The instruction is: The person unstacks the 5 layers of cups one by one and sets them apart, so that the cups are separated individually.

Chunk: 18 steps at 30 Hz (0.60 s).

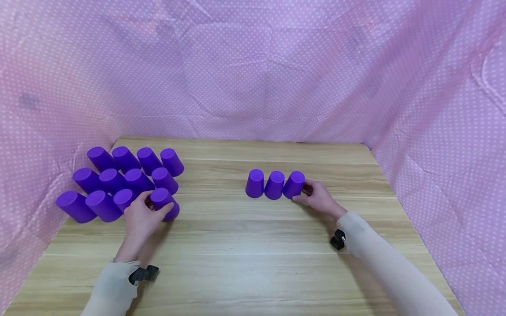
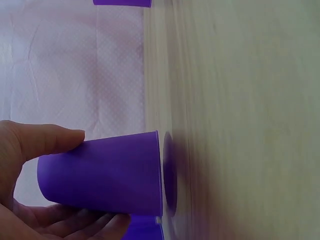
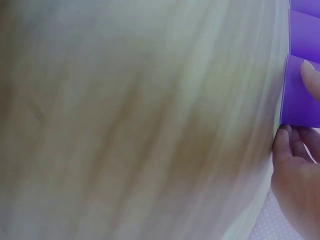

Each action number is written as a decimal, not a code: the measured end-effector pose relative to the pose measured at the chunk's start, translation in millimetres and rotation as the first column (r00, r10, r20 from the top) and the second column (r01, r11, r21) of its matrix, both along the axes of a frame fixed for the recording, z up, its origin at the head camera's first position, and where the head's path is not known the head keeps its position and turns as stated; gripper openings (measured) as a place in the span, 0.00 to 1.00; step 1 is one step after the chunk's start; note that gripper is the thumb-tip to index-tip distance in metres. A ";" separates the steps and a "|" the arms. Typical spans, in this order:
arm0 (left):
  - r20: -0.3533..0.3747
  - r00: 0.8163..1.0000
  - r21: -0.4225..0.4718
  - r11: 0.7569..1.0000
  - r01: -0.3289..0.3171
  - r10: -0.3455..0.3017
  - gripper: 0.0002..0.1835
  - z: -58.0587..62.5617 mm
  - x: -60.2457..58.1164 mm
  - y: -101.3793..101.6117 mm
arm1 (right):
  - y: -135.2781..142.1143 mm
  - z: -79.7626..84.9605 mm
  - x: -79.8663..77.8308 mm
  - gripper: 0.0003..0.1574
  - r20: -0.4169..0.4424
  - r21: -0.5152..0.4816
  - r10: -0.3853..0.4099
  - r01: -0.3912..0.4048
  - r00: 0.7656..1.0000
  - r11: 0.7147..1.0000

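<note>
My left hand [image 1: 142, 217] grips an upside-down purple cup [image 1: 161, 198] at the front right corner of a block of like cups. In the left wrist view the thumb lies on one side of this cup [image 2: 102, 172] and the fingers on the other. A narrow gap shows between its rim and the table. To the right, three upside-down purple cups stand in a row: a left one [image 1: 254, 183], a middle one [image 1: 274, 185] and a right one [image 1: 294, 184]. My right hand [image 1: 318, 197] holds the right one between thumb and fingers, low near its rim.
Several more purple cups [image 1: 103, 206] stand upside down in rows on the left of the wooden table [image 1: 237, 263]. Pink dotted cloth [image 1: 253, 87] hangs behind the table and along both sides. A dark wrist device [image 1: 337, 240] sits at the right cuff.
</note>
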<state>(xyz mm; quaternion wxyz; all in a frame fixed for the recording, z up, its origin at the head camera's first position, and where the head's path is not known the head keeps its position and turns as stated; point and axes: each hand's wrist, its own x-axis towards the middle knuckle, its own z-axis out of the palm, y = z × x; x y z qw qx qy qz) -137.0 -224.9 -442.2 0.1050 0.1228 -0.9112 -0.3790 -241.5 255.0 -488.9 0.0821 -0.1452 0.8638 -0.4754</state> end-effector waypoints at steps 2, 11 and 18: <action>0.013 1.000 0.006 1.000 -0.010 0.010 0.36 0.1 2.0 -3.2 | -0.1 0.5 0.4 0.32 0.000 0.003 0.002 -0.002 1.000 1.000; 0.103 0.993 0.008 0.998 -0.056 0.055 0.38 2.2 5.4 -9.5 | 0.2 1.5 1.3 0.31 0.003 -0.007 0.002 -0.002 1.000 1.000; 0.097 0.994 -0.011 0.998 -0.055 0.056 0.37 0.8 5.1 -14.1 | 0.3 -0.5 0.7 0.34 -0.010 -0.006 0.000 0.000 1.000 1.000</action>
